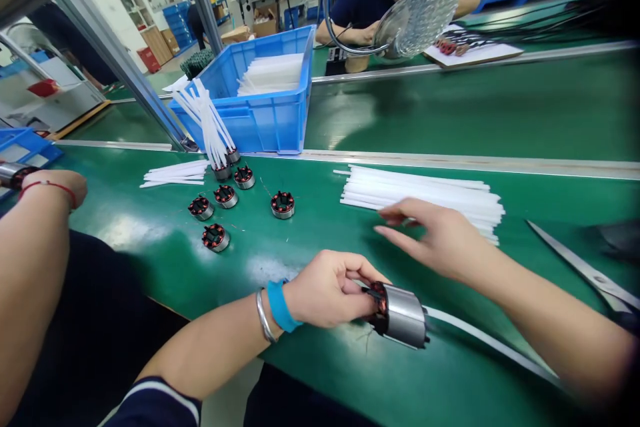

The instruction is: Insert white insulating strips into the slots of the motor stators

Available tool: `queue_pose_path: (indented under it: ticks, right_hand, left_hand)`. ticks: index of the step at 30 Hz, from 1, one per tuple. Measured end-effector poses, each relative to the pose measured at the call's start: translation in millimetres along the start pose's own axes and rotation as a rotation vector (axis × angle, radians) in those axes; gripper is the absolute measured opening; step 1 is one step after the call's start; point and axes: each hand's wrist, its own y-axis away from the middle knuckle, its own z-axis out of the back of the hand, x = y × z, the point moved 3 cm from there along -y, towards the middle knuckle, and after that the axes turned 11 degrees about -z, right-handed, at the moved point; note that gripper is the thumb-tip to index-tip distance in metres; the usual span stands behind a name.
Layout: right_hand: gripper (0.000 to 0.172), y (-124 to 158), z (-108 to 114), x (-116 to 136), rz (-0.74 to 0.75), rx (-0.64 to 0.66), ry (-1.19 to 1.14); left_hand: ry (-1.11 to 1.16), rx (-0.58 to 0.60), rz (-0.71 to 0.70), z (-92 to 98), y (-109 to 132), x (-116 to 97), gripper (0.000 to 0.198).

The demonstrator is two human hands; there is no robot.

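Observation:
My left hand [330,287], with a blue band and a silver bangle at the wrist, grips a motor stator [403,315] by its near-left end, where copper windings and dark plastic show. Out of the stator's right end runs a long white strip [485,327], which curves away beneath my right forearm. My right hand [430,233] is open, thumb and fingers apart, over the front of a bundle of white tubes [410,187]. Whether its fingers touch the tubes I cannot tell. Nothing shows between them.
Several short stators [215,238] stand on the green table, left of the tubes. Behind them is a blue bin [265,123] of white strips. Scissors [583,267] lie open at right. A co-worker's hand [60,188] holds another stator at left; another person sits across.

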Motion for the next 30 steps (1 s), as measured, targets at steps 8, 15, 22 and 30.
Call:
queue_pose_path:
  ticks: [8, 15, 22, 30]
  right_hand:
    - [0.019, -43, -30, 11, -0.016, -0.114, 0.259]
    - [0.017, -2, -6, 6, 0.001, -0.104, -0.049]
    - [0.024, 56, 26, 5, 0.01, 0.407, -0.644]
    - [0.016, 61, 24, 11, -0.001, 0.288, -0.507]
  left_hand:
    - [0.086, 0.03, -0.01, 6.2, -6, -5, 0.034]
    - [0.174, -0.064, 0.053, 5.8, -8, -5, 0.038]
    - [0.188, -0.083, 0.063, 8.1, -10, -4, 0.043]
    - [0.256, -0.037, 0.086, 6.6, -9, -2, 0.042]
